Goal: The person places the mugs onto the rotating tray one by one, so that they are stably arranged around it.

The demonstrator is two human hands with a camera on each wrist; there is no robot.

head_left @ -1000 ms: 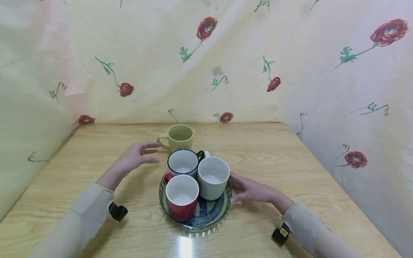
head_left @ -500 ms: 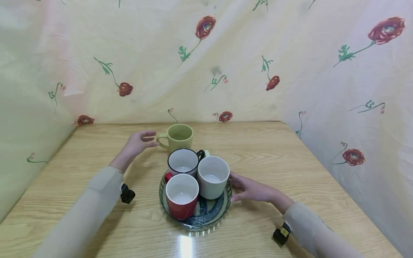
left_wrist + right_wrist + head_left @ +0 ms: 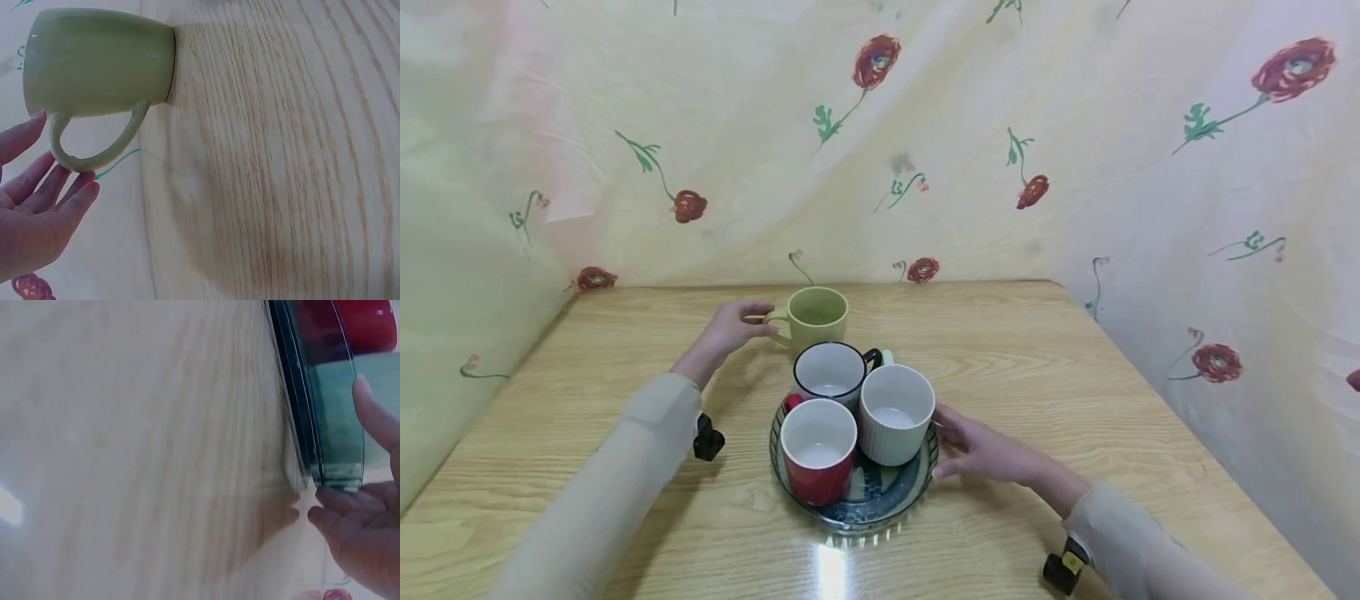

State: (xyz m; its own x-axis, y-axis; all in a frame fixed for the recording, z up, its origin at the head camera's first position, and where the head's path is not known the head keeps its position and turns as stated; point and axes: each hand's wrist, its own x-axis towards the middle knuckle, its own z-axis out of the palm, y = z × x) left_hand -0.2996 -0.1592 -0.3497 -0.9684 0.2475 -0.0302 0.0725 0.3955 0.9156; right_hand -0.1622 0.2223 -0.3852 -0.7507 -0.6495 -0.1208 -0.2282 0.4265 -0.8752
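Note:
A green mug (image 3: 820, 333) stands at the back of the table with its handle to the left. My left hand (image 3: 735, 327) is at that handle (image 3: 94, 161). In the left wrist view its fingertips touch the handle's outer curve and the thumb is near the rim, not curled round it. A round glass dish (image 3: 891, 492) bears a red mug (image 3: 818, 483), a white ribbed mug (image 3: 889, 442) and a white mug with a black rim (image 3: 829, 372). My right hand (image 3: 988, 447) grips the dish's right edge, thumb at the rim and fingers against the lower side.
The wooden table (image 3: 1045, 367) has a floral cloth (image 3: 970, 108) hanging behind it and along both sides. The green mug stands just behind the dish. A black wrist camera (image 3: 708, 439) sits on each sleeve.
My left hand has moved forward and right to the green mug's handle. The dish has turned slightly clockwise under my right hand: the red mug shifted left, the black-rimmed one right.

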